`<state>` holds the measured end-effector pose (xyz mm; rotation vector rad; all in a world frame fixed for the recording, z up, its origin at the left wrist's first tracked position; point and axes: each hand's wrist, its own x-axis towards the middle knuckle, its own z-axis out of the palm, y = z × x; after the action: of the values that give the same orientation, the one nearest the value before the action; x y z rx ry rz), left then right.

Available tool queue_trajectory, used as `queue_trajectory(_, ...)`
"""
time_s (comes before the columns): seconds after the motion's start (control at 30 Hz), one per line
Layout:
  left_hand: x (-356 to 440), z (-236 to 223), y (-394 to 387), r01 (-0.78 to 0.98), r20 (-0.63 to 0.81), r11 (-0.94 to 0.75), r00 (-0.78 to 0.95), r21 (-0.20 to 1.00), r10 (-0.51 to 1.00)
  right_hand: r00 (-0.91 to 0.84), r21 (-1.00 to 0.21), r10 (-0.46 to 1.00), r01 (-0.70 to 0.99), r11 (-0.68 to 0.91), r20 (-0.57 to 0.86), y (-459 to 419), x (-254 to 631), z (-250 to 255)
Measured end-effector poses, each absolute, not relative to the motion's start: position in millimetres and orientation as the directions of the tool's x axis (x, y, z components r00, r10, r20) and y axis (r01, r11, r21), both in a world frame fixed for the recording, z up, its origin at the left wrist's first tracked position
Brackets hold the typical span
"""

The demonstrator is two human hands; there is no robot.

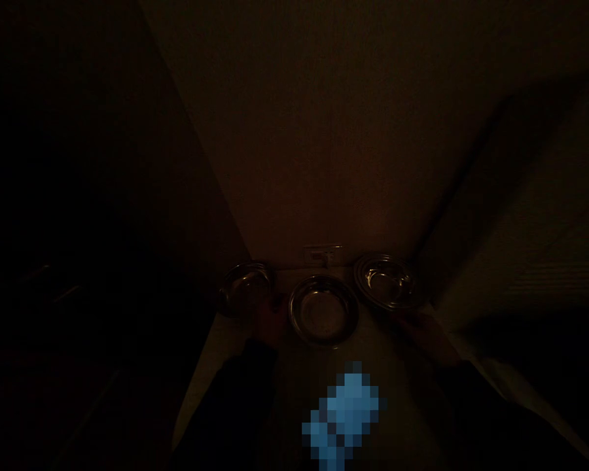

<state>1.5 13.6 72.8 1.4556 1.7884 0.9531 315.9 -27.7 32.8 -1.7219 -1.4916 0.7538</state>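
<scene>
The scene is very dark. Three shiny metal plates show at the far end of a pale counter: a left plate (245,284), a middle plate (322,311) lying flat, and a right plate (387,281) tilted against the wall. My left hand (269,320) reaches up beside the left plate's lower edge, close to or touching it. My right hand (422,330) lies just under the right plate's rim. Both arms wear dark sleeves. The fingers of both hands are lost in the gloom.
A wall socket (322,254) sits on the back wall behind the plates. A dark wall or cabinet side closes the left. A blurred blue patch (343,412) covers part of the counter (226,353) near me.
</scene>
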Motion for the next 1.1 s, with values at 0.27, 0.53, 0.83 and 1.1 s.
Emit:
queue_trajectory(0.27, 33, 100, 20, 0.514, -0.102, 0.054, 0.064, 0.856, 0.993, 0.289, -0.847, 0.953, 0.478, -0.230, -0.096, -36, 353, 57)
queue_trajectory(0.53, 72, 87, 43, 0.517, -0.041, -0.119, 0.288, 0.848, 0.957, 0.425, -0.924, 0.887, 0.237, -0.300, -0.179, -37, 379, 71)
queue_trajectory(0.83, 108, 96, 67, 0.588, -0.098, -0.125, 0.332, 0.799, 0.938, 0.401, -0.934, 0.880, 0.132, -0.331, -0.255, -24, 395, 55)
queue_trajectory(1.1, 138, 91, 99, 0.640, -0.166, -0.111, 0.357, 0.761, 0.919, 0.428, -0.934, 0.854, 0.063, -0.353, -0.294, -10, 404, 41)
